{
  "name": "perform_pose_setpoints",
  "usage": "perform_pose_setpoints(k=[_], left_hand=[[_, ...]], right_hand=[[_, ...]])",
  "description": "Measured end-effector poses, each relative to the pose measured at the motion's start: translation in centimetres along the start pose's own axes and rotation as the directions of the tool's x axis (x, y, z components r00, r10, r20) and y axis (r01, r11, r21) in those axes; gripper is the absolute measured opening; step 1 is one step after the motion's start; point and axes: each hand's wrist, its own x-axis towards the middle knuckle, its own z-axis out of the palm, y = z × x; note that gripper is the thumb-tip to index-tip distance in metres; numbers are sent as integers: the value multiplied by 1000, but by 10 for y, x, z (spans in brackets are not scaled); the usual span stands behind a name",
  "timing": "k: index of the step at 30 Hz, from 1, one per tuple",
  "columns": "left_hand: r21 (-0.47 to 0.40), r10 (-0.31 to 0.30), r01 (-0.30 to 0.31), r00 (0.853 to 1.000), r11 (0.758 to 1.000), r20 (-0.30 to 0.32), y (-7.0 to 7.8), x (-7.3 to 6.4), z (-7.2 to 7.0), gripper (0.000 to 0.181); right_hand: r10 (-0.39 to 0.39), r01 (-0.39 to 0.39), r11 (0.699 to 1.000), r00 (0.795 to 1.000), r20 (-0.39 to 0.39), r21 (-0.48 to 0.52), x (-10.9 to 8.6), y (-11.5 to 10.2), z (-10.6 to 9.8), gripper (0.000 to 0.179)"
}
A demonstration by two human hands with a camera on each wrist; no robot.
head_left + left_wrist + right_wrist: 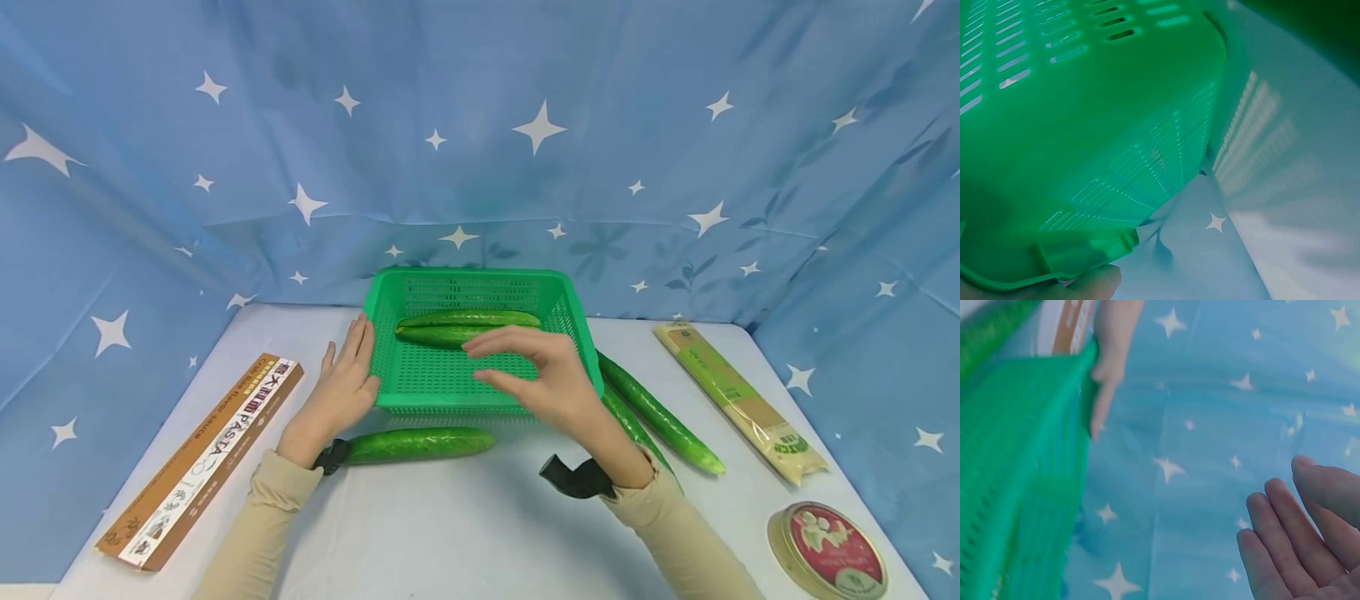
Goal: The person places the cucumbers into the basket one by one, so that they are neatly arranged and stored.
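A green plastic basket (386, 279) stands at the back of the table, with two cucumbers (468, 318) lying side by side in it. My left hand (345, 392) rests against the basket's left rim, its fingers straight along the outside; the left wrist view shows a fingertip (1100, 282) at the rim. Over the basket's right front part hovers my right hand (551, 375), thumb and fingers apart and holding nothing. The right wrist view also shows those spread fingers (1285, 531). Another cucumber (423, 444) lies in front of the basket, partly behind my left wrist.
Two more cucumbers (667, 421) lie right of the basket, one partly hidden by my right arm. A brown pasta box (206, 458) is at the left. On the right are a noodle packet (738, 396) and a round tin (828, 550). Blue star-patterned cloth (480, 125) hangs behind.
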Motion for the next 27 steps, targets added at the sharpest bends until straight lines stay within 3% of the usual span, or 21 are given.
perform_pose_setpoints(k=[3,8,12,16,22,27], left_hand=[[-2,0,0,1000,1000,0,0,0,0,73],[-6,-2,2,1000,1000,3,-1,0,1,72],[-4,-1,1,1000,1000,4,-1,1,1,72],[-3,-4,4,1000,1000,4,-1,0,1,72],[-15,-6,6,1000,1000,7,-1,0,1,71],[-15,-7,7,1000,1000,7,-2,0,1,71]], right_hand=[[16,-16,1000,999,29,-10,-14,2,14,27],[160,-160,987,983,93,-10,-42,19,37,25],[333,-331,943,939,92,-36,-63,36,54,27],[464,-460,886,882,81,-63,-78,50,65,30],[526,-519,848,849,47,-110,-87,68,71,37],[572,-567,820,818,63,-81,-91,81,75,41]])
